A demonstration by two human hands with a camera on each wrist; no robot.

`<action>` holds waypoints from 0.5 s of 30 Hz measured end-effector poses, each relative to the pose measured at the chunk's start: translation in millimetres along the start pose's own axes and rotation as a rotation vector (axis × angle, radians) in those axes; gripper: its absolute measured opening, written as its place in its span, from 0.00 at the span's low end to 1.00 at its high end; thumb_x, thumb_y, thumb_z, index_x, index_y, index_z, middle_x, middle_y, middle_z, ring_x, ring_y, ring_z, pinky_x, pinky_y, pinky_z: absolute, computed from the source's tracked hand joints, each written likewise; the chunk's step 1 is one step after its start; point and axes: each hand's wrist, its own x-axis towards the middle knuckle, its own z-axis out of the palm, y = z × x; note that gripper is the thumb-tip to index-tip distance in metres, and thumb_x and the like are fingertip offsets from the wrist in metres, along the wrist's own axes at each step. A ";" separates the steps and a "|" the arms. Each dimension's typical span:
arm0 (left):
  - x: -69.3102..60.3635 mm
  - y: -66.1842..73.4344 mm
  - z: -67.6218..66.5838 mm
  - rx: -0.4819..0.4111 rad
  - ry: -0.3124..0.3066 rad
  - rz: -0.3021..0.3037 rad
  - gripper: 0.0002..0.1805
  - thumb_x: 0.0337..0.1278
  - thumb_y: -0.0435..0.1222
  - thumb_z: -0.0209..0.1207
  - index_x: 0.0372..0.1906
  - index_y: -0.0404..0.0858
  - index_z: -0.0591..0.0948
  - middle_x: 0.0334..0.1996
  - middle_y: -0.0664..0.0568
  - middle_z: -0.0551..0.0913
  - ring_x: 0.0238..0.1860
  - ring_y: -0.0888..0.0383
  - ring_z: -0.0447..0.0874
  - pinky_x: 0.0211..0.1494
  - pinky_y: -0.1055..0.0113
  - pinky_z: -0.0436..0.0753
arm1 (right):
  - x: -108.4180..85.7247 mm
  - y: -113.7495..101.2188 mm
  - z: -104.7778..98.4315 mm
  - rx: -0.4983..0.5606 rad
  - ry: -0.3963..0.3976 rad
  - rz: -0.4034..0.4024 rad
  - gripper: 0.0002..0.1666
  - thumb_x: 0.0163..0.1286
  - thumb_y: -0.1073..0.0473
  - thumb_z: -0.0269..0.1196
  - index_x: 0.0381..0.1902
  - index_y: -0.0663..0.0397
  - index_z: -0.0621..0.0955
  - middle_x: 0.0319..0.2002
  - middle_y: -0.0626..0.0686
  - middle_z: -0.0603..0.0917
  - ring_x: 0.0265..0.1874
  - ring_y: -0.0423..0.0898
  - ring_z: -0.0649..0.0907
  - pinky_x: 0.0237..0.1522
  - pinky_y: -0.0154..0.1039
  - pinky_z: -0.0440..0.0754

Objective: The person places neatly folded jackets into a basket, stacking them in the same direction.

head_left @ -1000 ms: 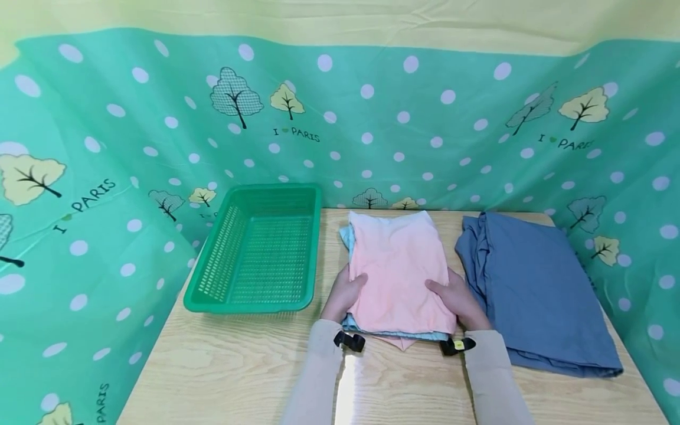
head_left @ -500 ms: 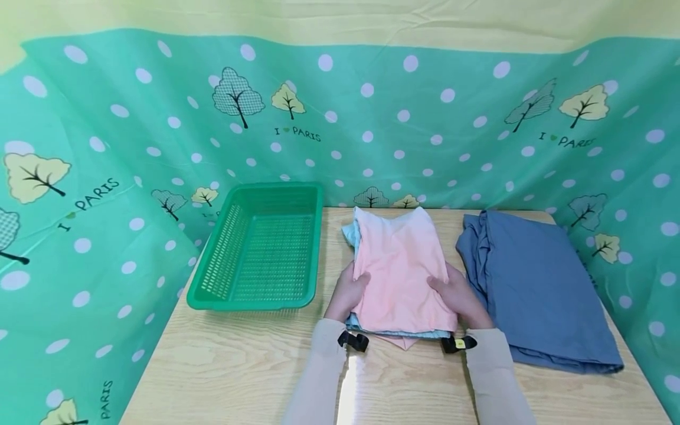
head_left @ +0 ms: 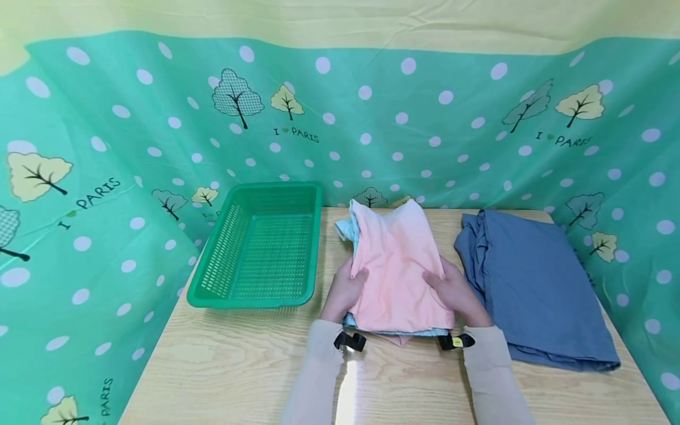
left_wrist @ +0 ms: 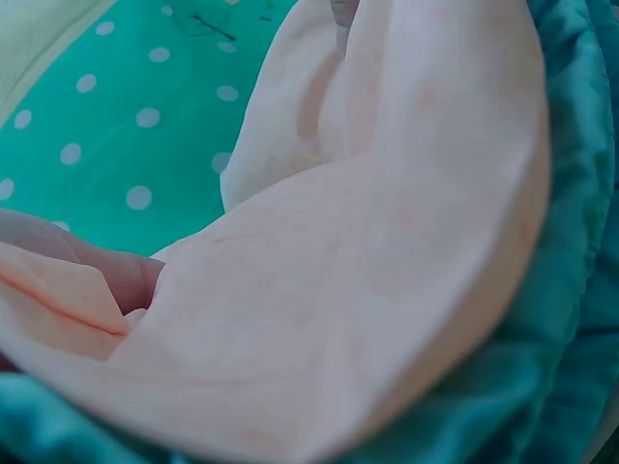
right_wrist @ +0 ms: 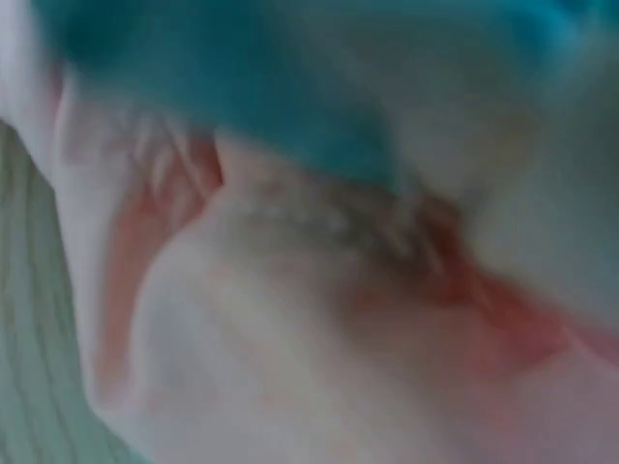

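A folded pink cloth (head_left: 395, 271), paler at its far end, is held between two hands in the head view. Light blue fabric (head_left: 345, 228) shows under its left side and along its near edge. The left hand (head_left: 344, 289) grips the left side, thumb on top and fingers hidden below. On the right side the right hand (head_left: 454, 290) grips it the same way. In the left wrist view pink fabric (left_wrist: 319, 290) fills most of the picture, with part of a hand at the left. The right wrist view is blurred, showing pink fabric (right_wrist: 242, 358) close up.
A green mesh basket (head_left: 276, 254) stands at the back left of the wooden table (head_left: 239, 366). Folded dark blue fabric (head_left: 542, 289) lies to the right, beside the right forearm. A green dotted curtain (head_left: 382, 118) hangs behind the table and at both sides.
The far end of the pink cloth has shifted up and slightly left in the head view, standing more raised and creased. Both hands have kept their grip and moved only slightly.
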 end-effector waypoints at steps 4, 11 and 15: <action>-8.1 10.6 -6.0 0.017 0.016 0.026 0.27 0.75 0.40 0.54 0.76 0.47 0.69 0.71 0.45 0.75 0.71 0.48 0.71 0.77 0.49 0.68 | -4.1 -10.3 -1.2 0.008 0.001 -0.006 0.32 0.80 0.58 0.56 0.77 0.60 0.64 0.63 0.66 0.80 0.54 0.52 0.83 0.55 0.29 0.76; -22.7 33.9 -22.0 0.014 0.041 0.171 0.23 0.74 0.34 0.54 0.69 0.39 0.74 0.62 0.40 0.80 0.64 0.47 0.77 0.72 0.48 0.73 | -7.9 -31.3 -2.4 0.047 -0.004 -0.091 0.29 0.80 0.58 0.56 0.74 0.60 0.68 0.57 0.65 0.84 0.45 0.40 0.86 0.50 0.29 0.80; -33.2 48.6 -35.8 0.047 0.079 0.226 0.18 0.72 0.32 0.56 0.63 0.38 0.77 0.55 0.40 0.83 0.56 0.48 0.80 0.66 0.49 0.77 | -8.9 -46.5 -1.2 0.088 -0.024 -0.158 0.28 0.80 0.57 0.56 0.73 0.60 0.69 0.55 0.65 0.84 0.43 0.38 0.87 0.50 0.30 0.82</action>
